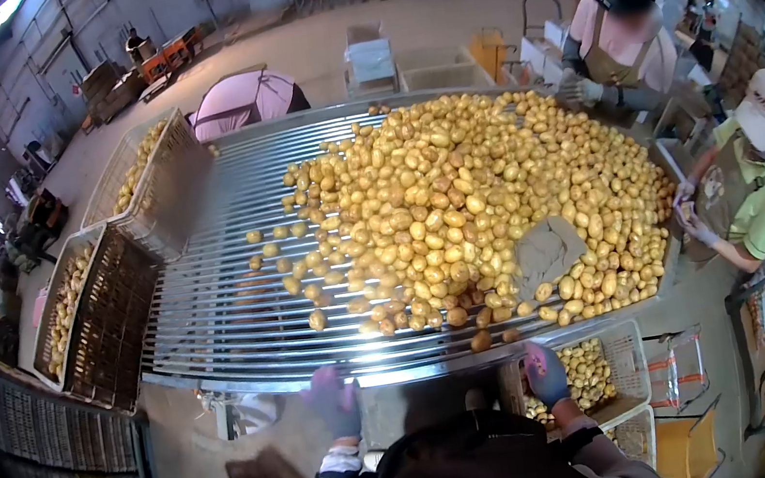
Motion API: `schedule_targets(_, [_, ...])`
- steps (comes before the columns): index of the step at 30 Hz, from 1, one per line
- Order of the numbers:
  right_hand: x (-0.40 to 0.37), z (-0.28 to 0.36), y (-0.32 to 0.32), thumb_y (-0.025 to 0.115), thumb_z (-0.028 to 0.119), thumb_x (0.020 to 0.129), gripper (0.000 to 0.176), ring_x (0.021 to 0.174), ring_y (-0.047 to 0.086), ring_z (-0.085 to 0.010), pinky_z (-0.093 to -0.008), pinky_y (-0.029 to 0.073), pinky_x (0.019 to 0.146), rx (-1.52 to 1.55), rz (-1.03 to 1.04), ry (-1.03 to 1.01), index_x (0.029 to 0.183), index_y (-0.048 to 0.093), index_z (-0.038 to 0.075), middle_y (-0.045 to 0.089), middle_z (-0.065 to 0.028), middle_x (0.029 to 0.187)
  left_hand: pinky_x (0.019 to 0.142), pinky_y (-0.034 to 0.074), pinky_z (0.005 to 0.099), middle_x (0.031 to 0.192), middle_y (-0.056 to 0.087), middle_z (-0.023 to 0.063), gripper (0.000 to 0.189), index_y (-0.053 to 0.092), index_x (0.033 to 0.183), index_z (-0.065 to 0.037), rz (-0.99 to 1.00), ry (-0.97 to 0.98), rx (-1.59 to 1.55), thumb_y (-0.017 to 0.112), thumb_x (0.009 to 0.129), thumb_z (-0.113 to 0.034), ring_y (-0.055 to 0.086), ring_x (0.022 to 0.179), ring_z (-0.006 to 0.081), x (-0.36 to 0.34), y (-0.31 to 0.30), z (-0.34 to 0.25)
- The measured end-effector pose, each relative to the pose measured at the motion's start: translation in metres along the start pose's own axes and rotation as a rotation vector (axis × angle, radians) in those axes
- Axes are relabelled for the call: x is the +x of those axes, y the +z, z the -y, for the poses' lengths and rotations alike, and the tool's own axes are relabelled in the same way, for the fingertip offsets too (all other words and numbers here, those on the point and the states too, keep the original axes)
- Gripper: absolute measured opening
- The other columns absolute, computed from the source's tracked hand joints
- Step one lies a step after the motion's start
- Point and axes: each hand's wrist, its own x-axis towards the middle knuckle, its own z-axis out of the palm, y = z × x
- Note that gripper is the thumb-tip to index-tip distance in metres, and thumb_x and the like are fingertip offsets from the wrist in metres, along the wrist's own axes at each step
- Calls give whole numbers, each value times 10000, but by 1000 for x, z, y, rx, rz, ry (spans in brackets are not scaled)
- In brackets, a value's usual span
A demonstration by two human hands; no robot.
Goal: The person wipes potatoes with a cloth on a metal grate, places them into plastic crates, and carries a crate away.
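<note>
Golden-yellow potatoes [454, 190] lie heaped across a table of metal rollers [210, 263]. At the near edge of the rollers is my left hand [332, 405], in a grey glove with pink fingers, slightly blurred. Its fingers point forward and the thumb stands apart, with nothing in it. My right hand [546, 374], gloved the same way, is by the edge further right, beside a crate of small potatoes [587, 372]; its fingers are foreshortened and I cannot tell how far they are curled. A crumpled grey cloth [549, 257] rests on the heap.
Two crates [114, 311] [130, 181] holding potatoes stand at the table's left end. One person [628, 38] works at the far right corner, another [749, 168] at the right end. A pink-clad back [246, 100] shows beyond the far edge. Stacked crates [58, 431] fill the lower left.
</note>
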Motion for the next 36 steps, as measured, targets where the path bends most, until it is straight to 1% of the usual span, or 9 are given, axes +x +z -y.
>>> schedule_targets(2, [-5, -37, -12, 658, 184, 963, 329, 1052, 698, -376, -446, 551, 943, 68, -16, 92, 1241, 706, 15, 729, -201, 1137, 1200, 317, 585, 1378, 612, 152, 532, 577, 1383, -55, 67, 104, -253, 721, 888, -183, 522, 1362, 382, 28, 18, -51])
schedule_targets(7, [9, -87, -28, 657, 139, 956, 247, 987, 701, -350, -434, 558, 905, 50, -90, 83, 1171, 736, 44, 735, -170, 1082, 1140, 426, 504, 1380, 650, 147, 492, 644, 1340, -66, 169, 269, -209, 766, 873, -162, 578, 1318, 374, 64, 77, -107])
schedule_targets(15, [57, -61, -36, 662, 143, 960, 247, 937, 712, -367, -444, 564, 843, 21, -49, 151, 1170, 743, 43, 741, -173, 1011, 1000, 497, 506, 1244, 668, 176, 637, 568, 1460, -138, 313, 140, -108, 774, 867, -246, 609, 1133, 414, 144, 163, -108])
schedule_targets(19, [86, -35, -27, 636, 136, 973, 267, 934, 735, -316, -396, 576, 833, 141, -128, 51, 1198, 740, 37, 753, -165, 1037, 960, 528, 494, 1158, 683, 170, 566, 667, 1331, -145, 520, 30, 7, 843, 837, -358, 632, 1102, 395, 172, 159, -115])
schedule_targets(24, [156, 51, -20, 649, 143, 999, 351, 876, 696, -156, -292, 562, 786, 473, 280, 347, 1327, 678, 25, 745, -102, 1057, 825, 520, 446, 959, 682, 109, 509, 709, 1168, -117, 384, 290, -352, 881, 794, -416, 645, 933, 334, 193, 125, -145])
schedule_targets(26, [171, 46, 17, 643, 142, 1020, 387, 925, 683, -127, -294, 564, 791, 620, 357, 207, 1391, 642, 30, 735, -76, 1092, 806, 513, 452, 946, 678, 98, 487, 720, 1143, -111, 427, 464, -355, 846, 815, -448, 649, 894, 329, 202, 110, -165])
schedule_targets(29, [206, 102, 25, 644, 185, 1060, 481, 1059, 674, -153, -295, 527, 988, 835, 561, 368, 1490, 531, 2, 682, -109, 1282, 751, 486, 468, 892, 643, 90, 465, 722, 1113, -120, 422, 624, -381, 793, 829, -482, 622, 820, 328, 214, 103, -186])
schedule_targets(33, [211, 105, 36, 604, 204, 1089, 500, 1144, 684, -190, -304, 500, 1044, 1014, 599, 459, 1507, 471, -38, 649, -132, 1354, 732, 505, 450, 926, 655, 90, 516, 712, 1159, -121, 513, 681, -480, 799, 786, -468, 627, 857, 331, 227, 98, -196])
schedule_targets(36, [219, 142, 5, 544, 200, 1115, 468, 1235, 672, -218, -307, 507, 1037, 1182, 569, 518, 1495, 454, -57, 649, -134, 1354, 687, 527, 416, 895, 665, 66, 635, 721, 1220, -105, 544, 690, -676, 932, 658, -311, 644, 787, 281, 232, 109, -199])
